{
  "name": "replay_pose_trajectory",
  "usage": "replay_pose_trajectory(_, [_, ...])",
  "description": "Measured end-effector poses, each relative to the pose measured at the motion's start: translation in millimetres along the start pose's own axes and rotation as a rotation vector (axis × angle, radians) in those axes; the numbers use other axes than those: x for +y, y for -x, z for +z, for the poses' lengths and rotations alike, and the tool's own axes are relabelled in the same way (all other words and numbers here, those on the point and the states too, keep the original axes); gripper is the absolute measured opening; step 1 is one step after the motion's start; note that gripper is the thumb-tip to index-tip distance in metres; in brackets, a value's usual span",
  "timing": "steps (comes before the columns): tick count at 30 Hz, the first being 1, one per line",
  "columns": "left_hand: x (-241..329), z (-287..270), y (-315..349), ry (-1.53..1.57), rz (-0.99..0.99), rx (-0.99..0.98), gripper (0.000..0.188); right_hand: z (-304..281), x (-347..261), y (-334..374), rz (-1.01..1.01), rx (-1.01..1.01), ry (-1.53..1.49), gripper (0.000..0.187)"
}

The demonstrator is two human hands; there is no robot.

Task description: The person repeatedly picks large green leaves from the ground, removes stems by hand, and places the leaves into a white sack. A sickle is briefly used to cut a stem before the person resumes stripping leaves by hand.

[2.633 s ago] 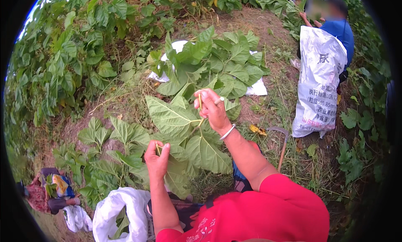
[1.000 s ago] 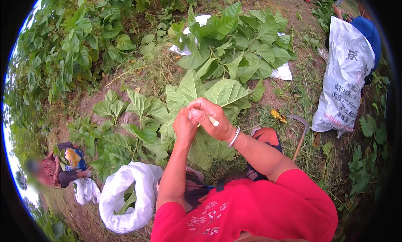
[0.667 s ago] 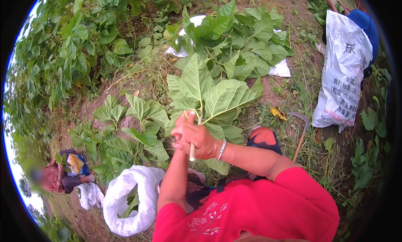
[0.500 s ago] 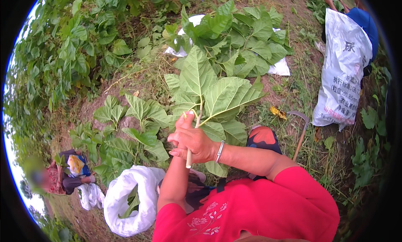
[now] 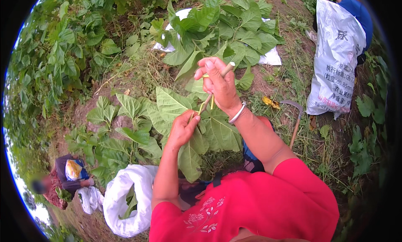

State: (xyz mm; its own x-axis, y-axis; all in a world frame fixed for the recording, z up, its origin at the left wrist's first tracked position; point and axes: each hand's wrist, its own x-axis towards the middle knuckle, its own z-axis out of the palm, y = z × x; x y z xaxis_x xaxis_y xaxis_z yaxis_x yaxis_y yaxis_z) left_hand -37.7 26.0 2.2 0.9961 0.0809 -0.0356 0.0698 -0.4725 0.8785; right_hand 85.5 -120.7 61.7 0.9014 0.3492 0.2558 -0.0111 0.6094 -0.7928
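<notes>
A leafy branch (image 5: 205, 104) with broad green leaves lies between my two hands. My right hand (image 5: 221, 86), with a silver bangle at the wrist, is closed round its bare stem, whose pale cut end points up and away from me. Nearer to me, my left hand (image 5: 183, 127) pinches the stem and leaf stalks. Large leaves (image 5: 169, 103) spread beside and below the left hand. Just beyond the right hand is a heap of leafy branches (image 5: 247, 33) on white sheeting.
An open white sack (image 5: 112, 204) with leaves inside stands at lower left. Cut leafy branches (image 5: 111, 148) lie behind it. At right are a sickle (image 5: 296, 127) and a printed white sack (image 5: 335, 62), with a person in blue (image 5: 361, 16). Another person (image 5: 63, 181) works at far left.
My hands, together before, have moved apart: the right went away from me, the left stayed nearer. The branch has turned, its cut end swinging from toward me to away, leaves now lower.
</notes>
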Motion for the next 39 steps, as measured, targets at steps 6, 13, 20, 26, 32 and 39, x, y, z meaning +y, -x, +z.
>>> replay_pose_trajectory(6, [57.0,31.1,9.7,-0.003,0.303,-0.351,0.013,-17.0,7.9,-18.5,0.216,-0.029,-0.095,0.033])
replay_pose_trajectory(13, [56.2,-23.4,31.8,0.284,0.147,0.138,0.013,-9.7,20.8,-23.6,0.171,0.042,-0.075,0.032])
replay_pose_trajectory(20, [84.5,-171.2,151.8,-0.247,0.322,1.125,0.016,-16.3,22.0,-25.2,0.172,0.058,-0.038,0.032])
replay_pose_trajectory(26, [71.9,-212.6,264.0,-1.141,0.152,1.356,0.010,-17.8,24.6,-21.2,0.189,0.018,-0.051,0.032])
replay_pose_trajectory(32, [-48.8,-146.0,343.7,-1.211,-0.408,1.060,0.013,-18.5,28.7,-24.2,0.211,-0.003,-0.032,0.033])
replay_pose_trajectory(39, [-173.0,-123.6,402.2,-0.598,-1.037,0.503,0.032,-14.1,41.2,-27.9,0.228,-0.015,0.008,0.035])
